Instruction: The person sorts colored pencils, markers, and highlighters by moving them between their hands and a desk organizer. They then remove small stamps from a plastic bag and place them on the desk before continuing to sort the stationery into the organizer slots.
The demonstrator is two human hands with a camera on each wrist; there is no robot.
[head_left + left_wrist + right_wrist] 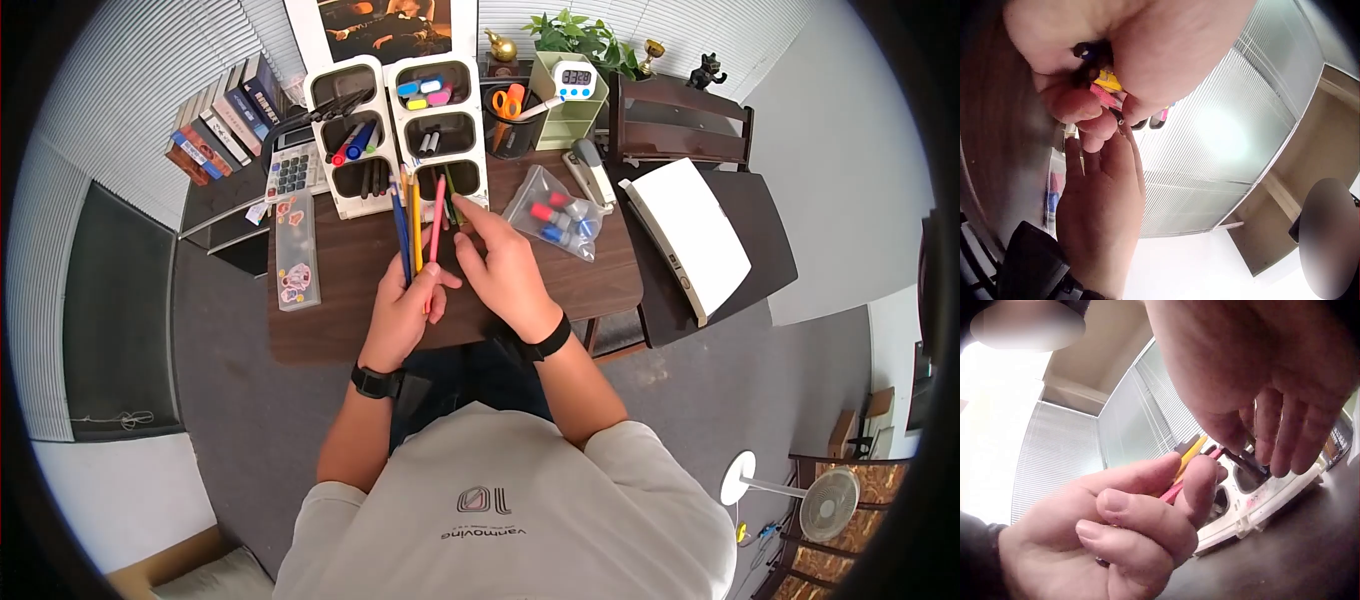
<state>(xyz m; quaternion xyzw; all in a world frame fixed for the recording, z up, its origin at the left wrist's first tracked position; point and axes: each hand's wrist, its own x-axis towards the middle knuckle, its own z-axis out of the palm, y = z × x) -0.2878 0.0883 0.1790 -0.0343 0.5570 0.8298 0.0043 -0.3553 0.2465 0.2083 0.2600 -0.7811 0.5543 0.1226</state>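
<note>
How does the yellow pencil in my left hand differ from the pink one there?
In the head view, the upper part of the yellow pencil sits beside a blue pencil; that of the pink pencil stands apart, to the right. The pink pencil leans right, while the yellow pencil runs nearly straight up the picture. Your left hand holds both.

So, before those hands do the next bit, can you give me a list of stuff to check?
1. Left hand holding pencils: ok, blue, yellow and pink ones show.
2. White tray within reach: ok, it's right in front of both hands.
3. Right hand gripping the green pencil: cannot tell, the views don't show it clearly.
4. Left hand free: not ok, it's busy with those pencils.
5. Plastic bag out of the way: looks ok, lying beside the tray.
</note>
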